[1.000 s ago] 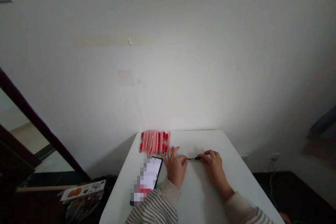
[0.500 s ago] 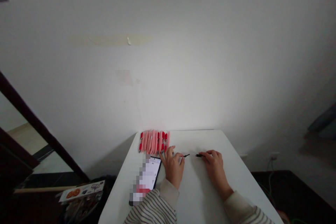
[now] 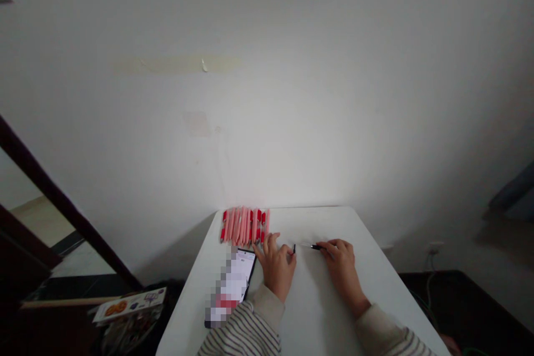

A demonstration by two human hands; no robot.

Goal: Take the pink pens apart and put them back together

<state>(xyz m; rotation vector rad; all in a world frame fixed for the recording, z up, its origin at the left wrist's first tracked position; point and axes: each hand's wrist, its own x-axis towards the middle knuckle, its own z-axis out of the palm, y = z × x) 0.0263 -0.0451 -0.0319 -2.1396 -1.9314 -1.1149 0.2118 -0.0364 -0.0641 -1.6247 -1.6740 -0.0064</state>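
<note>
Here on the white table, one smartphone lies left of the left hand, which pinches one short black piece between thumb and finger; across a gap, the right hand grips one slim black-and-clear pen part; two pieces, held apart, so this one looks partway done, what remains unclear. Beyond, near the far left corner, pink and red pens lie side by side; perhaps a dozen, too tightly packed to count surely.
</note>
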